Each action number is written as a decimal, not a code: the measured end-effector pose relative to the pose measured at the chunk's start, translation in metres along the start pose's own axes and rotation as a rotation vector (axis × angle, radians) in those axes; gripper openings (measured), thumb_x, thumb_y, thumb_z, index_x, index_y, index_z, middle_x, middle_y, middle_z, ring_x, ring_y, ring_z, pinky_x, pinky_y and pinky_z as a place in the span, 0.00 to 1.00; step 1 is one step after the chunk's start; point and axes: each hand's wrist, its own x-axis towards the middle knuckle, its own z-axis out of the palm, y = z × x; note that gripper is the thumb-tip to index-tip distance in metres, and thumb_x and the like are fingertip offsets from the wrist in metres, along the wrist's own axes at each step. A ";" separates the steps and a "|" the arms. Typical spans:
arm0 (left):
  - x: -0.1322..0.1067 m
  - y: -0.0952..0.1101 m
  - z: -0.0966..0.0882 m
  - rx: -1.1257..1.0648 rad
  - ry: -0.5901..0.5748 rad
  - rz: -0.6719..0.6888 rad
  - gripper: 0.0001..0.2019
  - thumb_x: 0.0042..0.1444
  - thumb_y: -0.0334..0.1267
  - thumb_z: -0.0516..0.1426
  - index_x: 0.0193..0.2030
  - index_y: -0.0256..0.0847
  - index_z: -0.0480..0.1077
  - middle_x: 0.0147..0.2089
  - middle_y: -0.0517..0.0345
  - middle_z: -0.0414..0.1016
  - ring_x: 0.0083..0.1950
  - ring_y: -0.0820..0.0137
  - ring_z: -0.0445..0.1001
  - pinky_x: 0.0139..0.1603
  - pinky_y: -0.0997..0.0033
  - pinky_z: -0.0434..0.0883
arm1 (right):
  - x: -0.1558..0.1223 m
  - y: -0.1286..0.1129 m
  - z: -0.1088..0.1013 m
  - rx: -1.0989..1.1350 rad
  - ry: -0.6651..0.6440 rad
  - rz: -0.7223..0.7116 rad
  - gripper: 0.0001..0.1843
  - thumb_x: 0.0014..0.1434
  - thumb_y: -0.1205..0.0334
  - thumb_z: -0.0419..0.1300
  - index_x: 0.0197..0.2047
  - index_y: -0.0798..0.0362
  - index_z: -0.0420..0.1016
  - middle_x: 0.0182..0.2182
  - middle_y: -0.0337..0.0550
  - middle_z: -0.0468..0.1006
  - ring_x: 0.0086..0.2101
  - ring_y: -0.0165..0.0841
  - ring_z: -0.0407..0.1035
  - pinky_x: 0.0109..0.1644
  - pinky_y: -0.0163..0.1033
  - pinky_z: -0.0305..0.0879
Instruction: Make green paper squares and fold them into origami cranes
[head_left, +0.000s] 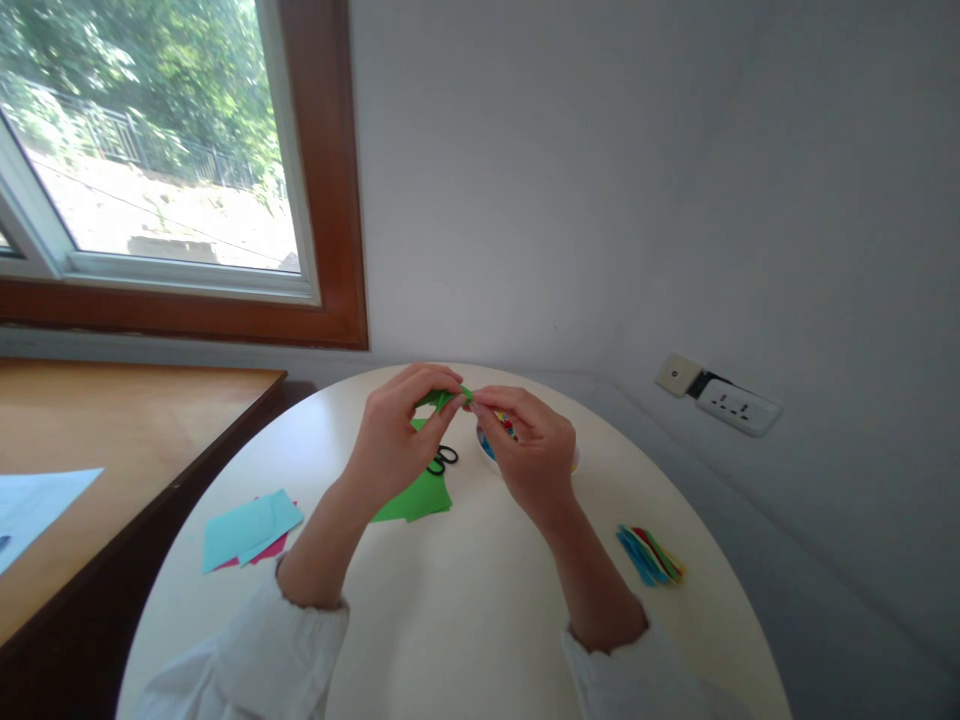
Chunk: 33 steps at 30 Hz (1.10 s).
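Left fingers (436, 376): curled over, pinching a folded piece of green paper (444, 401) between forefinger and thumb.
Right fingers (504, 398): forefinger and thumb pinching the right end of the same piece, tips almost meeting the left ones.
Green paper piece: raised above the far half of the surface (480, 610), between both hands.
Left hand (394, 430): bent inward, thumb pointing up and right; forearm slanting up from lower left.
Right hand (538, 450): turned inward, remaining fingers folded; forearm slanting up from lower right.
Sleeves (259, 635): white, two, ending above the wrists.
Scissors (448, 455): black handles, on green sheets (420, 500), below the left hand in view.
Dish (487, 446): colourful contents, partly hidden behind the right hand.
Light blue sheets (251, 525): left of the left forearm, overlapping pinkish-red sheets (271, 551).
Strips (651, 556): multicoloured bundle, right of the right forearm.
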 end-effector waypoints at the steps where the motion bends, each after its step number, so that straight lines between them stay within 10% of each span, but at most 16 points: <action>1: 0.000 0.000 0.000 -0.014 0.007 -0.007 0.04 0.55 0.34 0.55 0.31 0.41 0.70 0.38 0.52 0.75 0.41 0.68 0.73 0.44 0.68 0.71 | -0.001 0.001 0.001 0.045 -0.008 0.036 0.06 0.55 0.67 0.58 0.32 0.50 0.76 0.32 0.41 0.80 0.33 0.32 0.75 0.40 0.39 0.73; 10: -0.001 0.005 0.004 -0.240 0.070 -0.088 0.02 0.52 0.33 0.57 0.30 0.38 0.70 0.36 0.53 0.74 0.36 0.71 0.74 0.39 0.71 0.73 | -0.001 -0.005 0.007 0.398 0.039 0.262 0.01 0.49 0.66 0.63 0.27 0.52 0.75 0.27 0.39 0.79 0.30 0.30 0.75 0.38 0.37 0.75; 33: 0.000 0.012 0.011 -0.318 0.161 -0.226 0.03 0.44 0.31 0.60 0.24 0.38 0.69 0.33 0.54 0.76 0.35 0.70 0.75 0.37 0.71 0.74 | 0.004 -0.010 0.005 0.418 0.074 0.409 0.04 0.41 0.65 0.64 0.23 0.54 0.73 0.23 0.39 0.77 0.24 0.28 0.71 0.29 0.35 0.72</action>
